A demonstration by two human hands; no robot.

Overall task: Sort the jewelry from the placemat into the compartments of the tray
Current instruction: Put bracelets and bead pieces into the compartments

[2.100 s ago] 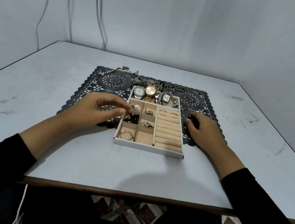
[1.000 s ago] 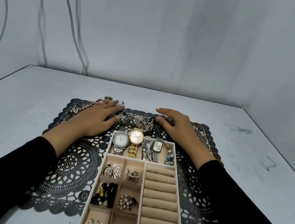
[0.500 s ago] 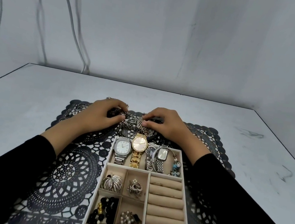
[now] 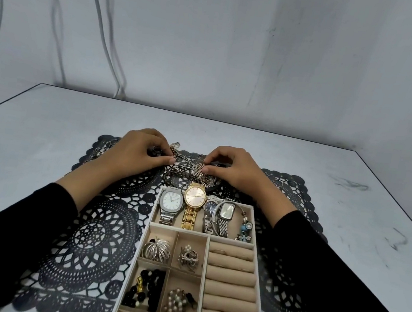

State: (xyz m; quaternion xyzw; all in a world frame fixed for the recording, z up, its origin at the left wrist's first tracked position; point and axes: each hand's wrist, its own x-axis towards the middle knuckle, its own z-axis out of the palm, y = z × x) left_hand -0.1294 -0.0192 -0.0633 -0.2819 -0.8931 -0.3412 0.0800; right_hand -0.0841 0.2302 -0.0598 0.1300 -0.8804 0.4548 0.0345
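From my remote seat I see both hands working at the far end of the placemat [image 4: 93, 235], just beyond the tray [image 4: 145, 242]. The left grip [image 4: 139, 154] is closed, thumb and fingertips pinching a chain [image 4: 176, 147] at the left edge of the tangled jewelry pile [image 4: 186, 173]. The right grip [image 4: 234, 170] is closed too, pinching a silver fan-shaped piece [image 4: 199, 166] on top of that pile. The pile lies on the placemat, touching the tray's far wall. In the tray's far compartment a silver watch [image 4: 172, 201], a gold watch [image 4: 194, 200] and more watches lie side by side. Nearer compartments hold a silver brooch [image 4: 155, 250], black beads [image 4: 146, 287] and a pearl cluster [image 4: 177, 302]. Ring rolls [image 4: 231, 276] fill the right side. The placemat sits on the grey bench [image 4: 44, 133].
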